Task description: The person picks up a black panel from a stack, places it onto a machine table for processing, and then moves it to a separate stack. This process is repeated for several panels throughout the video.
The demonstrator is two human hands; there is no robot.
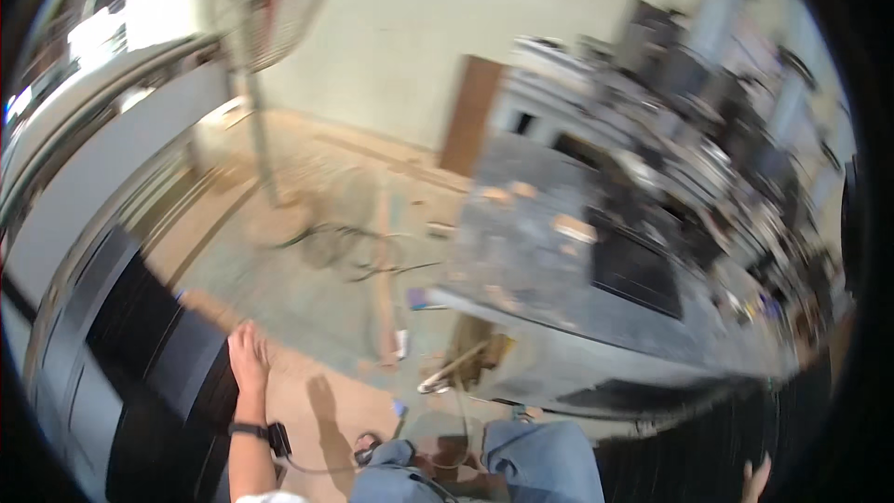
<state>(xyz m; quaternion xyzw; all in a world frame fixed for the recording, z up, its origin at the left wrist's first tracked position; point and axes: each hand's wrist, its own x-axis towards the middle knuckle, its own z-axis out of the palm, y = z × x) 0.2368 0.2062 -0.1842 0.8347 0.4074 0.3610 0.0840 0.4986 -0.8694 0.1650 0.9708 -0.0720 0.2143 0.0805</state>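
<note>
My left hand is beside the right edge of a stack of dark panels. Its fingers point away from me, loosely extended, and I see nothing held in them; blur hides whether they touch the edge. A dark band with a small black device sits on that wrist, and a thin cable runs from it. At the lower right rim, part of my right hand shows with fingers apart, next to a long black surface. The rest of that hand is cut off.
A grey machine table with a dark plate stands ahead right, machinery behind it. A brown board leans there. Behind the panels are a rail and a standing fan. Cables and scraps lie on the floor.
</note>
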